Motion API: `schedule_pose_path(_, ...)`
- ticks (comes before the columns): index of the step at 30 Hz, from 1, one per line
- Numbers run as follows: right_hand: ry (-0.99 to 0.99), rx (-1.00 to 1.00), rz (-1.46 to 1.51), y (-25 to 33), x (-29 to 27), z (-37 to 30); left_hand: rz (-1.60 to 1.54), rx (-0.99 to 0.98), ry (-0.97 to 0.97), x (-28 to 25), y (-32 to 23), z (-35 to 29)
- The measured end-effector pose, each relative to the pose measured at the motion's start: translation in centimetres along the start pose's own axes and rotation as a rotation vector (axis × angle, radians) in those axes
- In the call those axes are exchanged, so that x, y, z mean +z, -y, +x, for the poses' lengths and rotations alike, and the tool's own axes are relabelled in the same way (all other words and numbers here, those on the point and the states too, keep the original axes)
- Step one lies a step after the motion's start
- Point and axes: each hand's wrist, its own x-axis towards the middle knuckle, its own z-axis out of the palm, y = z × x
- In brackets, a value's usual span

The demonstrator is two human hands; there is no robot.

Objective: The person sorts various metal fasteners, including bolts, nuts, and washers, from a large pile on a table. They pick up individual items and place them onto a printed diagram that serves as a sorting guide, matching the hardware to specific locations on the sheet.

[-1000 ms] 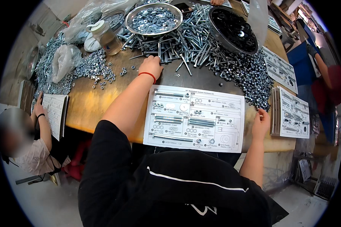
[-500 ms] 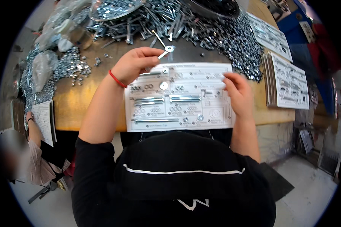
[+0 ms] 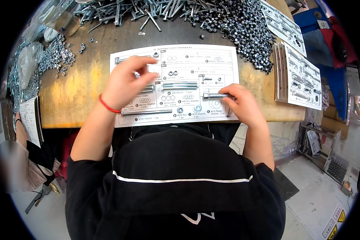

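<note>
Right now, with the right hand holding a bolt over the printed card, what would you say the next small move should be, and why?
Probably lower the bolt flat onto the card and let go. The right hand holds it by one end just above the card's right side, where other bolts, nuts and washers already lie in their outlines. The left hand is busy over the card's left part.

left hand point(image 3: 126, 82) motion-blurred, covering part of the parts sheet point(image 3: 176, 60), bolt pile point(image 3: 156, 8) cut off at top

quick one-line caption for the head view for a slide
Left hand and right hand place a bolt and other fasteners on a printed parts sheet on a wooden table.
</note>
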Motion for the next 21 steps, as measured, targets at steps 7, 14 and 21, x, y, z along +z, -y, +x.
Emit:
schedule_pose_path(7, -0.23, -0.165, -0.209, -2.0, 2.2, 0.9, 0.129, -0.275, -0.296, -4.3, 8.9, -5.2)
schedule_pose_path(14, -0.247, -0.202, -0.219, -1.4, 0.7, 1.5, 0.407, -0.258, -0.445, -4.6, 12.9, -8.3)
schedule_pose_path(21, -0.402, -0.299, -0.299, 2.0, -7.8, 8.8, 0.454, -0.195, -0.429, -4.0, 11.6, -6.9)
